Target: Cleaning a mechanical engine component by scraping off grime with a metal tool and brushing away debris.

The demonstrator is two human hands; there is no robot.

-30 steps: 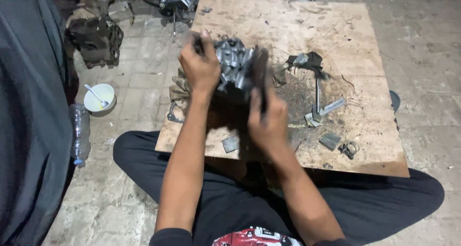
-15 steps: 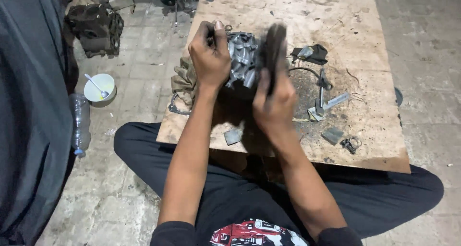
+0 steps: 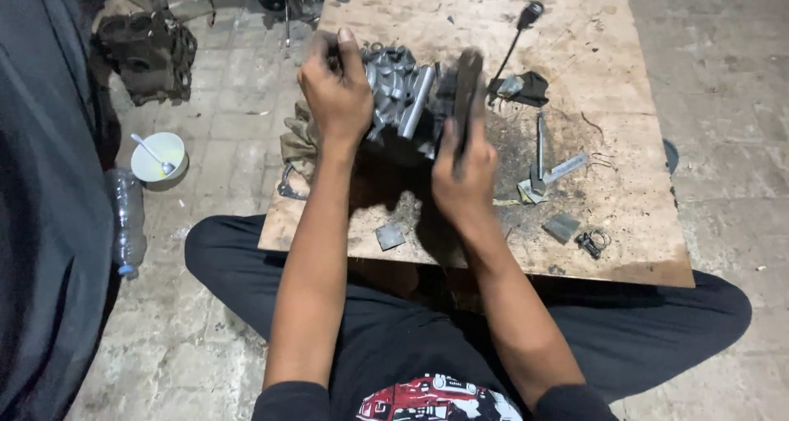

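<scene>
A grey metal engine part is gripped by the left hand near the surface's far-left corner; a dark flat piece, now raised upright, is clasped by the right hand.

Against the counter, the hands now hold the grey metal engine part tipped more upright, the right hand higher along its dark edge, the left hand gripping nearer its top.
</scene>
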